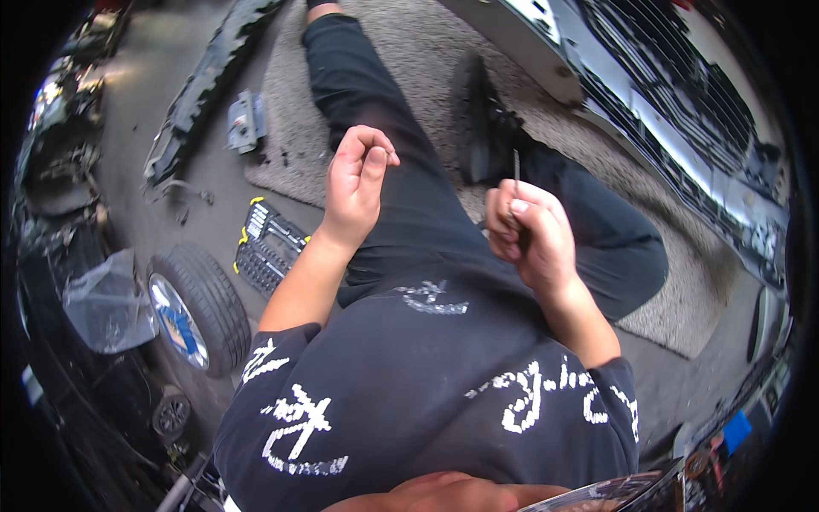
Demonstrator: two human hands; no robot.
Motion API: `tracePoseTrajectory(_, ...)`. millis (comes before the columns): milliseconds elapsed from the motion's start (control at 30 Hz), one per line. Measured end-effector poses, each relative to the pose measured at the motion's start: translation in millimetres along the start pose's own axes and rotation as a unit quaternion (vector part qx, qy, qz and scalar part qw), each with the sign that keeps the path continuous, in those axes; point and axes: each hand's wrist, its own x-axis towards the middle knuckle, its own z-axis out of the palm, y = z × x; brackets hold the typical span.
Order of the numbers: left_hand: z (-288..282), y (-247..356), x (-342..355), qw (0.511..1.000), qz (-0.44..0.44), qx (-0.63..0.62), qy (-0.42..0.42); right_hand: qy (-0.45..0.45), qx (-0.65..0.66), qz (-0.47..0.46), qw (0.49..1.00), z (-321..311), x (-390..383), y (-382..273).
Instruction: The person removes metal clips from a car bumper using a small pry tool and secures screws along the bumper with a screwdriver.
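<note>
One thin metal rod (516,171) rises above right fingers (512,209)

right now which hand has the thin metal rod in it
The right hand: a thin metal rod sticks up from its closed fingers. The left hand only pinches something tiny at its fingertips.

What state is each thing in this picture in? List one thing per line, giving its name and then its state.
Left hand: raised, fingers curled, pinching something too small to identify.
Right hand: closed around a thin metal rod.
Thin metal rod: upright, sticking up from the fist.
Socket set case: open, lying on the floor.
Tyre: off the car, leaning.
</note>
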Motion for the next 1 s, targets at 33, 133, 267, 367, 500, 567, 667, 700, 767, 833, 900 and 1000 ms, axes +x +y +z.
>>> tracePoseTrajectory(33,-22.0,-12.5,1.7,0.994,0.018,0.094,0.057,0.02,-0.041,0.023,0.999,-4.1,-0.8,1.0)
tracePoseTrajectory(133,-124.5,-76.4,8.8,0.923,-0.087,0.278,0.251,0.031,-0.08,0.112,0.99,-19.1,-3.3,7.5)
tracePoseTrajectory(267,-330.8,-191.0,-75.6,0.834,-0.244,0.431,0.245,-0.063,-0.275,0.17,0.944,-15.1,26.7,16.3)
tracePoseTrajectory(367,-310.4,-218.7,-87.5,0.719,-0.209,0.614,0.249,-0.038,-0.385,0.17,0.906,-48.7,47.6,47.5)
tracePoseTrajectory(500,-191.5,-157.5,-45.1,0.909,-0.104,0.295,0.275,0.053,-0.362,0.119,0.923,-51.1,59.1,55.5)
tracePoseTrajectory(567,-106.8,-82.6,-22.7,0.931,-0.05,0.315,0.175,0.044,-0.316,0.099,0.943,-42.1,63.8,49.9)
tracePoseTrajectory(667,-27.6,-29.2,5.2,0.929,0.048,0.366,-0.023,0.045,-0.276,0.083,0.956,-39.0,71.0,49.5)
tracePoseTrajectory(700,-10.3,-25.0,13.4,0.931,0.08,0.354,-0.028,0.037,-0.343,0.103,0.933,-41.2,71.6,46.1)
tracePoseTrajectory(767,13.4,-22.0,20.8,0.953,0.068,0.294,0.01,0.009,-0.435,0.138,0.89,-39.8,67.2,35.7)
tracePoseTrajectory(833,29.9,-23.5,27.8,0.969,0.051,0.243,0.024,-0.02,-0.501,0.147,0.853,-50.1,58.6,24.7)
tracePoseTrajectory(900,44.6,-22.5,33.0,0.989,-0.059,0.134,-0.019,0.011,-0.48,0.111,0.87,-73.4,46.2,30.6)
tracePoseTrajectory(1000,69.8,-18.2,38.7,0.977,-0.058,0.173,-0.113,0.062,-0.446,0.051,0.892,-112.0,24.7,14.5)
